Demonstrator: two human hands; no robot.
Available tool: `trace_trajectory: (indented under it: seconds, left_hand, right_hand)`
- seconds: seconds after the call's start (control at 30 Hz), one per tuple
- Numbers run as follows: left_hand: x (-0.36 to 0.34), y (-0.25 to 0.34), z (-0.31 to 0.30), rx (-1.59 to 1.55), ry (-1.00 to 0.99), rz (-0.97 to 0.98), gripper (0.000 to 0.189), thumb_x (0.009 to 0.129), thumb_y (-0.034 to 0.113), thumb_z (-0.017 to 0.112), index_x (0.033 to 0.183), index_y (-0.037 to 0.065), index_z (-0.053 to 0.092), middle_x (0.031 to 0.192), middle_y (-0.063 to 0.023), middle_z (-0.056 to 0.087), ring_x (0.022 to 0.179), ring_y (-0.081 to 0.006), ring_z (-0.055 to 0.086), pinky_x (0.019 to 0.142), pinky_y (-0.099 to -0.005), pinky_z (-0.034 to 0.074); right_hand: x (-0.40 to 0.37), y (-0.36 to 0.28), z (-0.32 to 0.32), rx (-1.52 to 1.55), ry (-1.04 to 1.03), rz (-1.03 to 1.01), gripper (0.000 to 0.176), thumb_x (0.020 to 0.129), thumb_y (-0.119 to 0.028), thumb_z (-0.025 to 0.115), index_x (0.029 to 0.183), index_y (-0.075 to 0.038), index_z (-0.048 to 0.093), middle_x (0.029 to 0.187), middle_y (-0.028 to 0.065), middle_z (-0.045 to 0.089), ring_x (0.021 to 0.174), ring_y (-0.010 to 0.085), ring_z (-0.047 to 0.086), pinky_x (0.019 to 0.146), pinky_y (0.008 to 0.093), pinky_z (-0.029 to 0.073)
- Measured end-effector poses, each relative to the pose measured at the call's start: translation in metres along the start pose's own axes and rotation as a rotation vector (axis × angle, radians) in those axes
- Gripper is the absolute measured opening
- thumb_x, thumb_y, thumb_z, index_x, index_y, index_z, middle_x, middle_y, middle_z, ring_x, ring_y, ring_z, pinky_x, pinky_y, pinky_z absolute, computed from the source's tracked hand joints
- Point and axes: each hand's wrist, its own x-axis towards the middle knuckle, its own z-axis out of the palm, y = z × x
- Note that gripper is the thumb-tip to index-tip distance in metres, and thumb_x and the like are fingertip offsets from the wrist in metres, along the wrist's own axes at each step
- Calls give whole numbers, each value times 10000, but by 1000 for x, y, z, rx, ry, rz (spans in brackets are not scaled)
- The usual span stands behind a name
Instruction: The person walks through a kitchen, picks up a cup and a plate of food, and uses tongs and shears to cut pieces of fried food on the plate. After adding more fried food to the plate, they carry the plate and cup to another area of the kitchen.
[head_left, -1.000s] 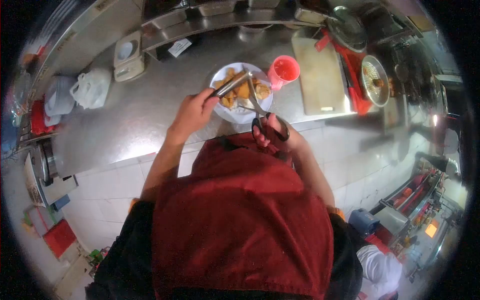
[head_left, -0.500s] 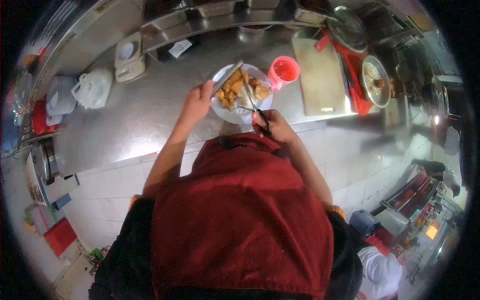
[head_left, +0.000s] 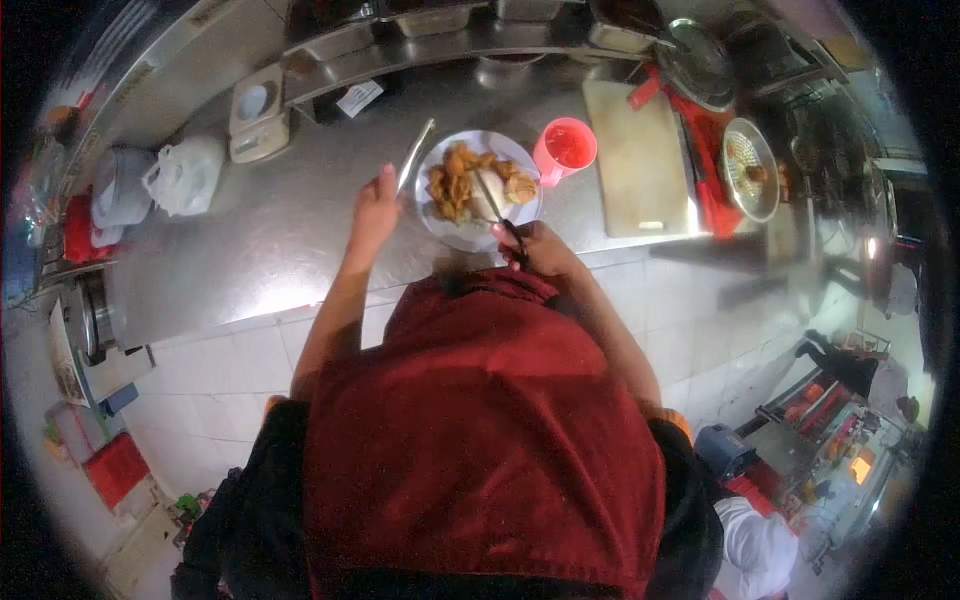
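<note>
A white plate [head_left: 465, 238] carries browned fried pieces [head_left: 455, 185] around a white mound [head_left: 488, 196] that looks like rice. My left hand [head_left: 375, 208] is closed on metal tongs [head_left: 415, 155], held just left of the plate with their tips pointing away from me. At the plate's near right edge, my right hand [head_left: 542, 250] grips black-handled scissors [head_left: 513, 232]. Their blades reach over the white mound. Close by on the right stands a pink mug [head_left: 567, 150] with something red inside.
A cutting board [head_left: 640, 160] lies right of the mug, beside a red cloth [head_left: 708, 150] and a metal strainer [head_left: 750, 170]. Leftward on the steel counter [head_left: 250, 240] are a kitchen scale [head_left: 260, 115] and a white plastic bag [head_left: 187, 178]. Metal trays [head_left: 430, 20] line the back.
My left hand and the tongs have moved left, off the food to beside the plate. My right hand with the scissors has shifted slightly toward me. The food lies more spread out.
</note>
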Motion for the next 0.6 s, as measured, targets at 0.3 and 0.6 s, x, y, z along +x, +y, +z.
trace_trajectory:
  seconds: [0.3,0.6]
  left_hand:
    - [-13,-13,0,284,108,138,548,965,479,464,849,-35,615,795,-239,615,767,-358,593,702,-429,467]
    - [34,-16,-26,444,228,117,572,943,511,477,894,-39,627,914,-285,636,870,-456,609,768,-482,471]
  right_hand:
    - [-4,6,-22,-357,36,-26,728,833,-681,555,733,36,635,654,118,600,606,230,588,616,370,471]
    - [18,-42,-34,-851,35,-134,653,834,-636,559,672,-7,622,604,188,588,556,325,567,560,460,405]
